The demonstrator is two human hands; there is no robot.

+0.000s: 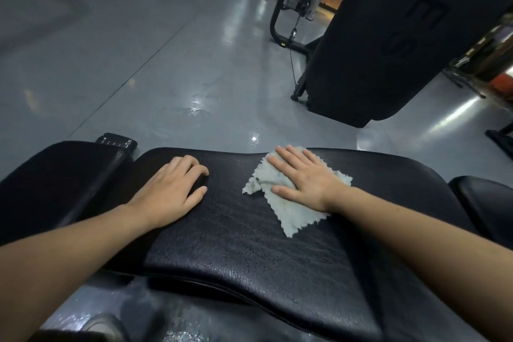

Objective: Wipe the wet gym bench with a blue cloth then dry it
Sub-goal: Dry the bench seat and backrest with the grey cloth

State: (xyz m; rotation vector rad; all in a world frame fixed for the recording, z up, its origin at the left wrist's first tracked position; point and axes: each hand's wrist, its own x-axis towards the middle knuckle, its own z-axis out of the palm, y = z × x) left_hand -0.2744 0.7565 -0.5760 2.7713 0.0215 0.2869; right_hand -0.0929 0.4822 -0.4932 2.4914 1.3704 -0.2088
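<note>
One pale, crumpled cloth [288,197] with zigzag edges lies on the black bench pad [236,230], toward its far right side. The right hand [306,178] lies flat and open on top of it. The left hand [172,189] rests open on the bare, wrinkly, shiny pad. Behind stands a big black machine [388,36] on the smooth grey floor [138,50], which has small wet spots.

You are in a gym. A black padded bench [249,230] with cracked vinyl upholstery spans the view in front of you. Beyond it lies a glossy grey floor [111,50], with a tall black weight-machine shroud [388,36] at right and a tubular machine frame with a cable [291,8] behind.
</note>
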